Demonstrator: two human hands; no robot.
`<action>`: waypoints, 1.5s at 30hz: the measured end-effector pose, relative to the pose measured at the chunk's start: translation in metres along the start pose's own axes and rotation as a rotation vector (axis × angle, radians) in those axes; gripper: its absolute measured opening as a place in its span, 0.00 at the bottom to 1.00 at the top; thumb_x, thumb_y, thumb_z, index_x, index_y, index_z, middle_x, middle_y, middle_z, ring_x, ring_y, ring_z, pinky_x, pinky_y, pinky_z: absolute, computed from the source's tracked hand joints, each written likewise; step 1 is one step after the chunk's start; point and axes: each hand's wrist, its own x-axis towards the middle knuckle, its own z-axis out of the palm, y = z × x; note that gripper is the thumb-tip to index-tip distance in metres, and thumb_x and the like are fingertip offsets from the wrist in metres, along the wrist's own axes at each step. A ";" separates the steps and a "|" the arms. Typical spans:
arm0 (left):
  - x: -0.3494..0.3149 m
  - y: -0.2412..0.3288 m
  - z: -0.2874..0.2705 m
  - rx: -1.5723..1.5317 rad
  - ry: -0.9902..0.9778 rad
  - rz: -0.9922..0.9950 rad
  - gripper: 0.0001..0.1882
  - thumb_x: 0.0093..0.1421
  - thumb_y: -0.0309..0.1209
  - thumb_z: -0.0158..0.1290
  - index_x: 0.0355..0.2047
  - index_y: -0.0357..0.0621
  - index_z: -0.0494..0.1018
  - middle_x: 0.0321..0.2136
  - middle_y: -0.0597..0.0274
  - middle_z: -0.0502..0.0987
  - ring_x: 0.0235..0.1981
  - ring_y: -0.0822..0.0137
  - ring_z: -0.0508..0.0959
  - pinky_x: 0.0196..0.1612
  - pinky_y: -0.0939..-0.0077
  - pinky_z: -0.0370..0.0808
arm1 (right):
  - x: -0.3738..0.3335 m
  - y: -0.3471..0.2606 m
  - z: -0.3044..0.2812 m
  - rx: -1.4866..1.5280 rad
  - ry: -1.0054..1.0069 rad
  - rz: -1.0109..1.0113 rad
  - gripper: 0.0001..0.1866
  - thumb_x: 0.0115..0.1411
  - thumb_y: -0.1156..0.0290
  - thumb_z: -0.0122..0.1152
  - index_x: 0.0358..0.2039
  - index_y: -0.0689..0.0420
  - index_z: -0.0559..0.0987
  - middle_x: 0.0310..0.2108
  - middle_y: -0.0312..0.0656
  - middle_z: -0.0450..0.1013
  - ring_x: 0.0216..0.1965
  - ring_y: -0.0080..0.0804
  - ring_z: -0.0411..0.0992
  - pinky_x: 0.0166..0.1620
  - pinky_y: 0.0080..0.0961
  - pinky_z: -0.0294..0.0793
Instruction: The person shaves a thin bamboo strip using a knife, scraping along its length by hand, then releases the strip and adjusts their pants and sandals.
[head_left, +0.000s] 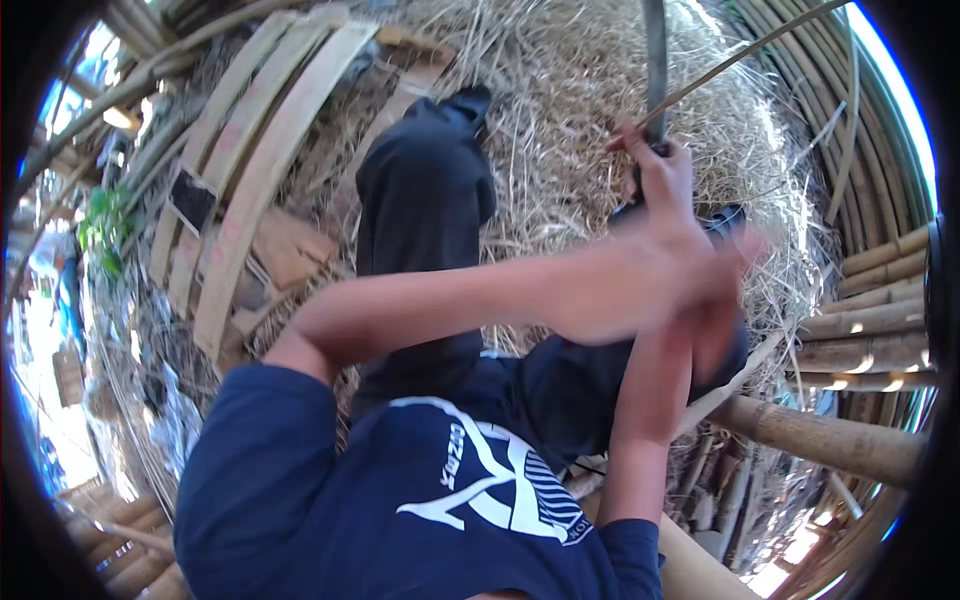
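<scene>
My right hand (665,175) is closed around the lower end of a long, flat, dark blade-like strip (655,65), which points up and away from me. A thin brown cane-like strip (750,65) runs from the same hand up to the right; whether the fingers grip it too is unclear. My left forearm reaches across to the right, over my right forearm. Motion smears my left hand (715,295) there, so its fingers cannot be made out. Both hands are above my right leg, with dry straw (560,130) beneath.
Pale wooden slats (265,160) with a small dark square (192,200) lie to the left, beside green leaves (103,230). A wall of bamboo poles (830,120) curves along the right. One thick bamboo pole (820,435) juts in near my right knee.
</scene>
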 end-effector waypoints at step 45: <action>0.095 -0.102 -0.108 -0.451 0.131 -0.332 0.32 0.69 0.57 0.29 0.13 0.50 0.49 0.12 0.71 0.46 0.15 0.74 0.45 0.21 0.76 0.46 | -0.061 0.024 0.075 0.012 0.235 0.197 0.18 0.56 0.66 0.57 0.15 0.65 0.74 0.09 0.43 0.66 0.12 0.29 0.64 0.21 0.33 0.62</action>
